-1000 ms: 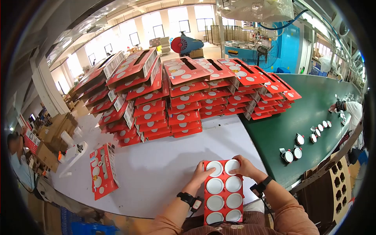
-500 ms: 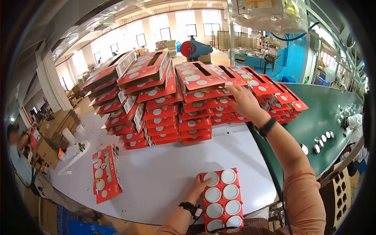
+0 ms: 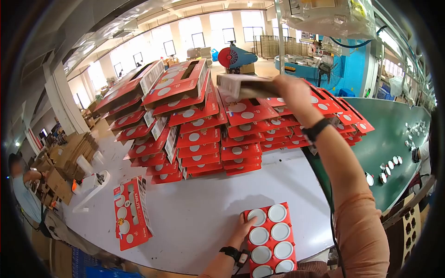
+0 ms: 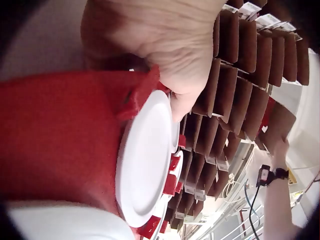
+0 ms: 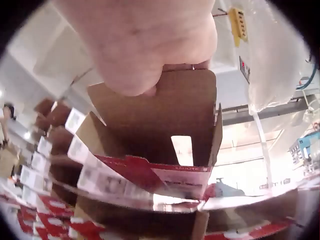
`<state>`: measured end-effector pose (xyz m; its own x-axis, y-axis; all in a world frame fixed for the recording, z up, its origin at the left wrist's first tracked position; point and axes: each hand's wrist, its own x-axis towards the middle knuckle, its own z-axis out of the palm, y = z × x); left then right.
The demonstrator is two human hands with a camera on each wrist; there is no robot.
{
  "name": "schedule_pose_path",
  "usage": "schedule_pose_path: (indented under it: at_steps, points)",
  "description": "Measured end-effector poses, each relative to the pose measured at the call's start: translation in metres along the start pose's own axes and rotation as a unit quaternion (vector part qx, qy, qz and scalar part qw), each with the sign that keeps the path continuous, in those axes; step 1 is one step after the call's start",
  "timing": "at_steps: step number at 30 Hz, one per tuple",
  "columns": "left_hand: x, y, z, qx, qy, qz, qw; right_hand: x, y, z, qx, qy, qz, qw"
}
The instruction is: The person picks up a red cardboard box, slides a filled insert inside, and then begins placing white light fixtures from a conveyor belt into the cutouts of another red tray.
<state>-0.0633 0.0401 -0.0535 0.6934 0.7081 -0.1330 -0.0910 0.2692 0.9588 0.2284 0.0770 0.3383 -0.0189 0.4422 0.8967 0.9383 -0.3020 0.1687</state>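
My left hand [image 3: 242, 229] grips the upper left side of a red holder [image 3: 269, 225] filled with two rows of white round-faced pieces, its thumb over the top left one. In the left wrist view the holder's red side [image 4: 55, 135] and a white disc [image 4: 145, 160] show close up. My right hand [image 3: 296, 95] holds an open-ended red and white cardboard box [image 3: 243, 86] above the middle of the stack. In the right wrist view its brown inside [image 5: 150, 120], side flaps and a window cut-out show; the thumb overlaps the upper flap.
Rows of stacked red printed boxes [image 3: 199, 139] fill the back of the white table [image 3: 199, 204]. One more red box [image 3: 132, 213] lies at the left. A green conveyor belt [image 3: 394, 134] at the right carries several small white-topped pieces. Another person [image 3: 25, 185] stands far left.
My right hand has left the holder, reached forward to the stack and lifted a box from its top. My left hand stays on the holder. The view has shifted slightly.
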Motion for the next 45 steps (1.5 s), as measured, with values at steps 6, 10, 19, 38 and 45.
schedule_pose_path:
  at_steps: [6,10,19,38,45]
  points:
    - [-0.001,0.010,0.002,-0.008,-0.013,-0.006,1.000,-0.022,0.069,-0.151,0.096,0.109,0.191,0.971]
    - [0.002,0.015,0.017,-0.003,-0.029,-0.005,1.000,-0.095,0.127,-0.244,0.151,0.110,0.234,0.954]
    - [-0.010,0.012,0.063,0.001,-0.096,-0.002,0.995,-0.211,0.062,-0.308,-0.188,-0.046,0.235,0.953]
    - [-0.048,0.028,0.115,0.088,-0.155,-0.047,0.983,-0.343,0.013,-0.127,0.145,-0.466,0.132,0.863]
    - [-0.031,0.012,0.131,0.155,-0.154,-0.089,0.972,-0.350,0.020,-0.135,0.160,-0.484,0.124,0.851]
